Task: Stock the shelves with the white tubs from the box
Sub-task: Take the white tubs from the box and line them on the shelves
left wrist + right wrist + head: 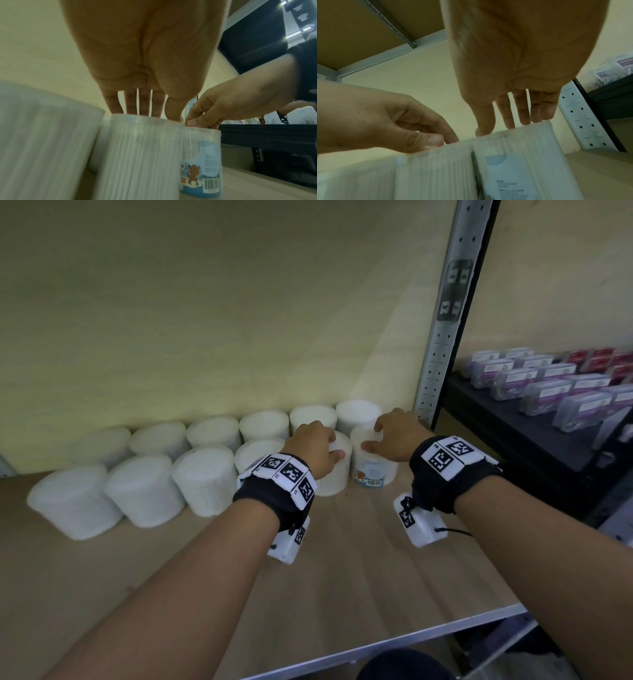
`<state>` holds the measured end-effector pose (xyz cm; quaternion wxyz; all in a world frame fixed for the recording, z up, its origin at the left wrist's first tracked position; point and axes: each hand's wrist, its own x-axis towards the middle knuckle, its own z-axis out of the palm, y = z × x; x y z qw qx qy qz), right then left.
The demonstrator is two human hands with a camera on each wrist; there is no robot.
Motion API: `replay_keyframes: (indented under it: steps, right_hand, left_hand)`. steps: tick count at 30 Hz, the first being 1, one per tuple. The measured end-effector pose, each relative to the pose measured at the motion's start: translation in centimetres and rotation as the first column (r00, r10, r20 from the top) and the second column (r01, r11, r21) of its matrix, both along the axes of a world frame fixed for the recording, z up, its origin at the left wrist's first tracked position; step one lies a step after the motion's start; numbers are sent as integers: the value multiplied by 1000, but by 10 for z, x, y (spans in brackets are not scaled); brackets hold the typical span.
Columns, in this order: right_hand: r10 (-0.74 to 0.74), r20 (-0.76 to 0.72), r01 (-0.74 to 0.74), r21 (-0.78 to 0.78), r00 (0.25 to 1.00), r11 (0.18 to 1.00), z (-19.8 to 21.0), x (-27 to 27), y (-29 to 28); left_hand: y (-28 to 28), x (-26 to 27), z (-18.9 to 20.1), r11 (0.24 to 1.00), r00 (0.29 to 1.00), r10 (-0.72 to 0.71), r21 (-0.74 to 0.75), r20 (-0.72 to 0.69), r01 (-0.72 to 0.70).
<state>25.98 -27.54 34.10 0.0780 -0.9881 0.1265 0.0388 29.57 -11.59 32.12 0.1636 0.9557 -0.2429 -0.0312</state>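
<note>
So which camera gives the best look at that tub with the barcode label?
The left wrist view: the labelled tub shows its barcode and cartoon sharply. The head view shows it small under the right hand; the right wrist view shows it blurred, barcode cut off.

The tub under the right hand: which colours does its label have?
Light blue, with a brown cartoon animal and a barcode, on the tub; the left wrist view shows it best.

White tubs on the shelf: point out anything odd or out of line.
Nothing spilled or damaged. Only the tub under the right hand stands out: the labelled tub shows its barcode side forward, while the others show plain white.
</note>
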Motion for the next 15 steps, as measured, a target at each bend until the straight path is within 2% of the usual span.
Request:
replay_keyframes:
  steps: [5,11,15]
  right_hand:
    - [37,-13,-37,12,999,999,8,-4,0]
    - [80,-52,-73,126,995,989,12,-1,-3]
    - [32,54,-39,136,998,990,14,1,1]
  left_hand:
    - [0,0,0,1000,1000,-1,6,0,1]
    - [1,1,-2,1000,1000,3,-14,2,-3]
    - [1,0,-2,1000,1000,4,-13,-6,-4]
